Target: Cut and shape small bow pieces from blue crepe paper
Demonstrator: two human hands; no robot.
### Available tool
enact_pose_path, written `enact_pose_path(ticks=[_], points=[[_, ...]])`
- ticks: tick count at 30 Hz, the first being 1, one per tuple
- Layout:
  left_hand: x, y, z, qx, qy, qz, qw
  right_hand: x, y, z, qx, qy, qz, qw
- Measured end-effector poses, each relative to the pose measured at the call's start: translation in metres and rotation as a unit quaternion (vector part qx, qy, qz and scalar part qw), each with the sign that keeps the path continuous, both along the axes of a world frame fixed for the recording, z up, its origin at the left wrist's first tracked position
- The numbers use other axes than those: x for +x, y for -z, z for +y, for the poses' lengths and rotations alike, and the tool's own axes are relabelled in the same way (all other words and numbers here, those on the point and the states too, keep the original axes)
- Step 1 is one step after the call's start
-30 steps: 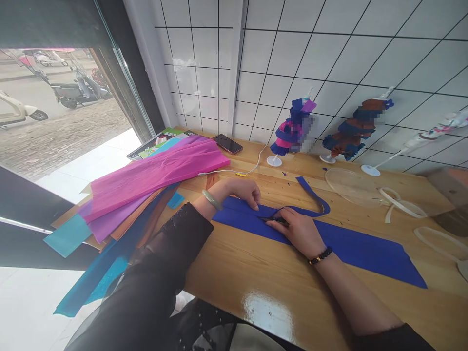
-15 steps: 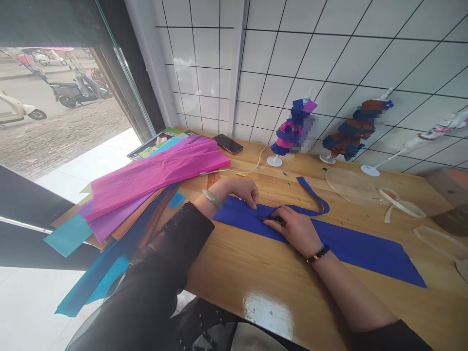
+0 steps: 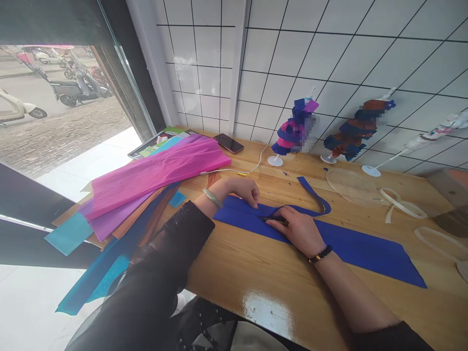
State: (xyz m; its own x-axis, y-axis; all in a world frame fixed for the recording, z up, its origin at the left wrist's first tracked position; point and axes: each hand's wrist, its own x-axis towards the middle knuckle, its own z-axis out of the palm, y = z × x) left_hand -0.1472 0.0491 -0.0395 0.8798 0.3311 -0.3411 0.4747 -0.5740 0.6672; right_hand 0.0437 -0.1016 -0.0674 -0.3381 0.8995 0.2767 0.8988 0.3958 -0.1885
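A long blue paper strip (image 3: 369, 253) lies across the wooden table (image 3: 226, 263). My left hand (image 3: 244, 189) has its fingers pinched together at the strip's upper edge, near its left part. My right hand (image 3: 297, 225) is closed around small dark scissors (image 3: 272, 219), whose tips point left over the blue paper. A narrow blue band (image 3: 312, 194), partly cut from the strip, curls behind my right hand. Most of the scissors' handles are hidden by my fingers.
Pink paper (image 3: 157, 173) and other coloured sheets are piled at the left. A phone (image 3: 229, 143) and a white cable lie behind. Ruffled paper decorations on white stands (image 3: 275, 161) lean by the tiled wall. A clear round disc (image 3: 351, 186) and pale loops are at the right.
The camera view has shifted very slightly. Both hands have stayed almost where they were on the blue paper.
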Motion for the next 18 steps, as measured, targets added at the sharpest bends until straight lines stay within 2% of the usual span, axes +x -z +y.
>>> enact_pose_path(ticks=[18], points=[[-0.0001,-0.0001,0.0000,-0.005,-0.006,-0.002,1.000,-0.0024,0.0006,0.0004,-0.006,-0.005,0.018,1.000]])
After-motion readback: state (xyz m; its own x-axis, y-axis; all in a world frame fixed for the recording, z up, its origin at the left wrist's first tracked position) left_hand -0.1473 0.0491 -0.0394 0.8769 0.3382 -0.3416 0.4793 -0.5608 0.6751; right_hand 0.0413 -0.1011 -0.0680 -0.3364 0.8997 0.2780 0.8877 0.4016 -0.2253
